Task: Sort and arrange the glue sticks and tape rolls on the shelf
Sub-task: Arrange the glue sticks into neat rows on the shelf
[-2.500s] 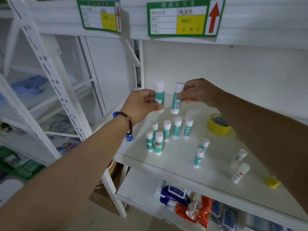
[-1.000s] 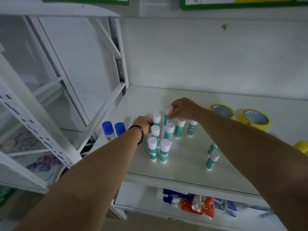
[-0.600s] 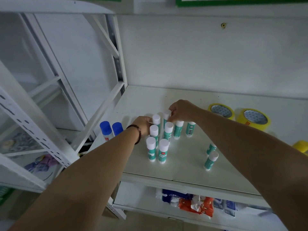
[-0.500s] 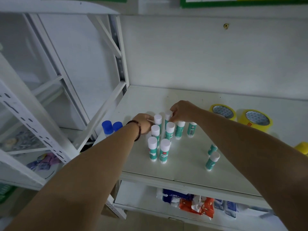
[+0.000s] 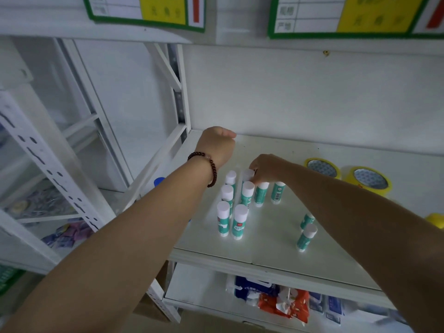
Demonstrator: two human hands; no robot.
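Observation:
Several green glue sticks with white caps (image 5: 239,221) stand in close rows on the white shelf (image 5: 269,251). My right hand (image 5: 268,167) pinches the cap of the rear stick (image 5: 247,176) in the right row. My left hand (image 5: 217,145) hovers above the shelf's back left corner, apart from the sticks. Its fingers curl loosely and nothing shows in it. Two more green sticks (image 5: 305,237) stand apart to the right. Two yellow tape rolls (image 5: 322,167) (image 5: 368,180) lie flat near the back wall.
A blue cap (image 5: 158,181) peeks out behind my left forearm. Another yellow object (image 5: 436,220) sits at the right edge. A perforated white post (image 5: 48,164) and braces stand left. Packets (image 5: 278,300) fill the lower shelf. Green-bordered labels (image 5: 348,18) hang above.
My left hand has let go of its glue stick and risen toward the back left corner. My right hand stays on the rear stick's cap.

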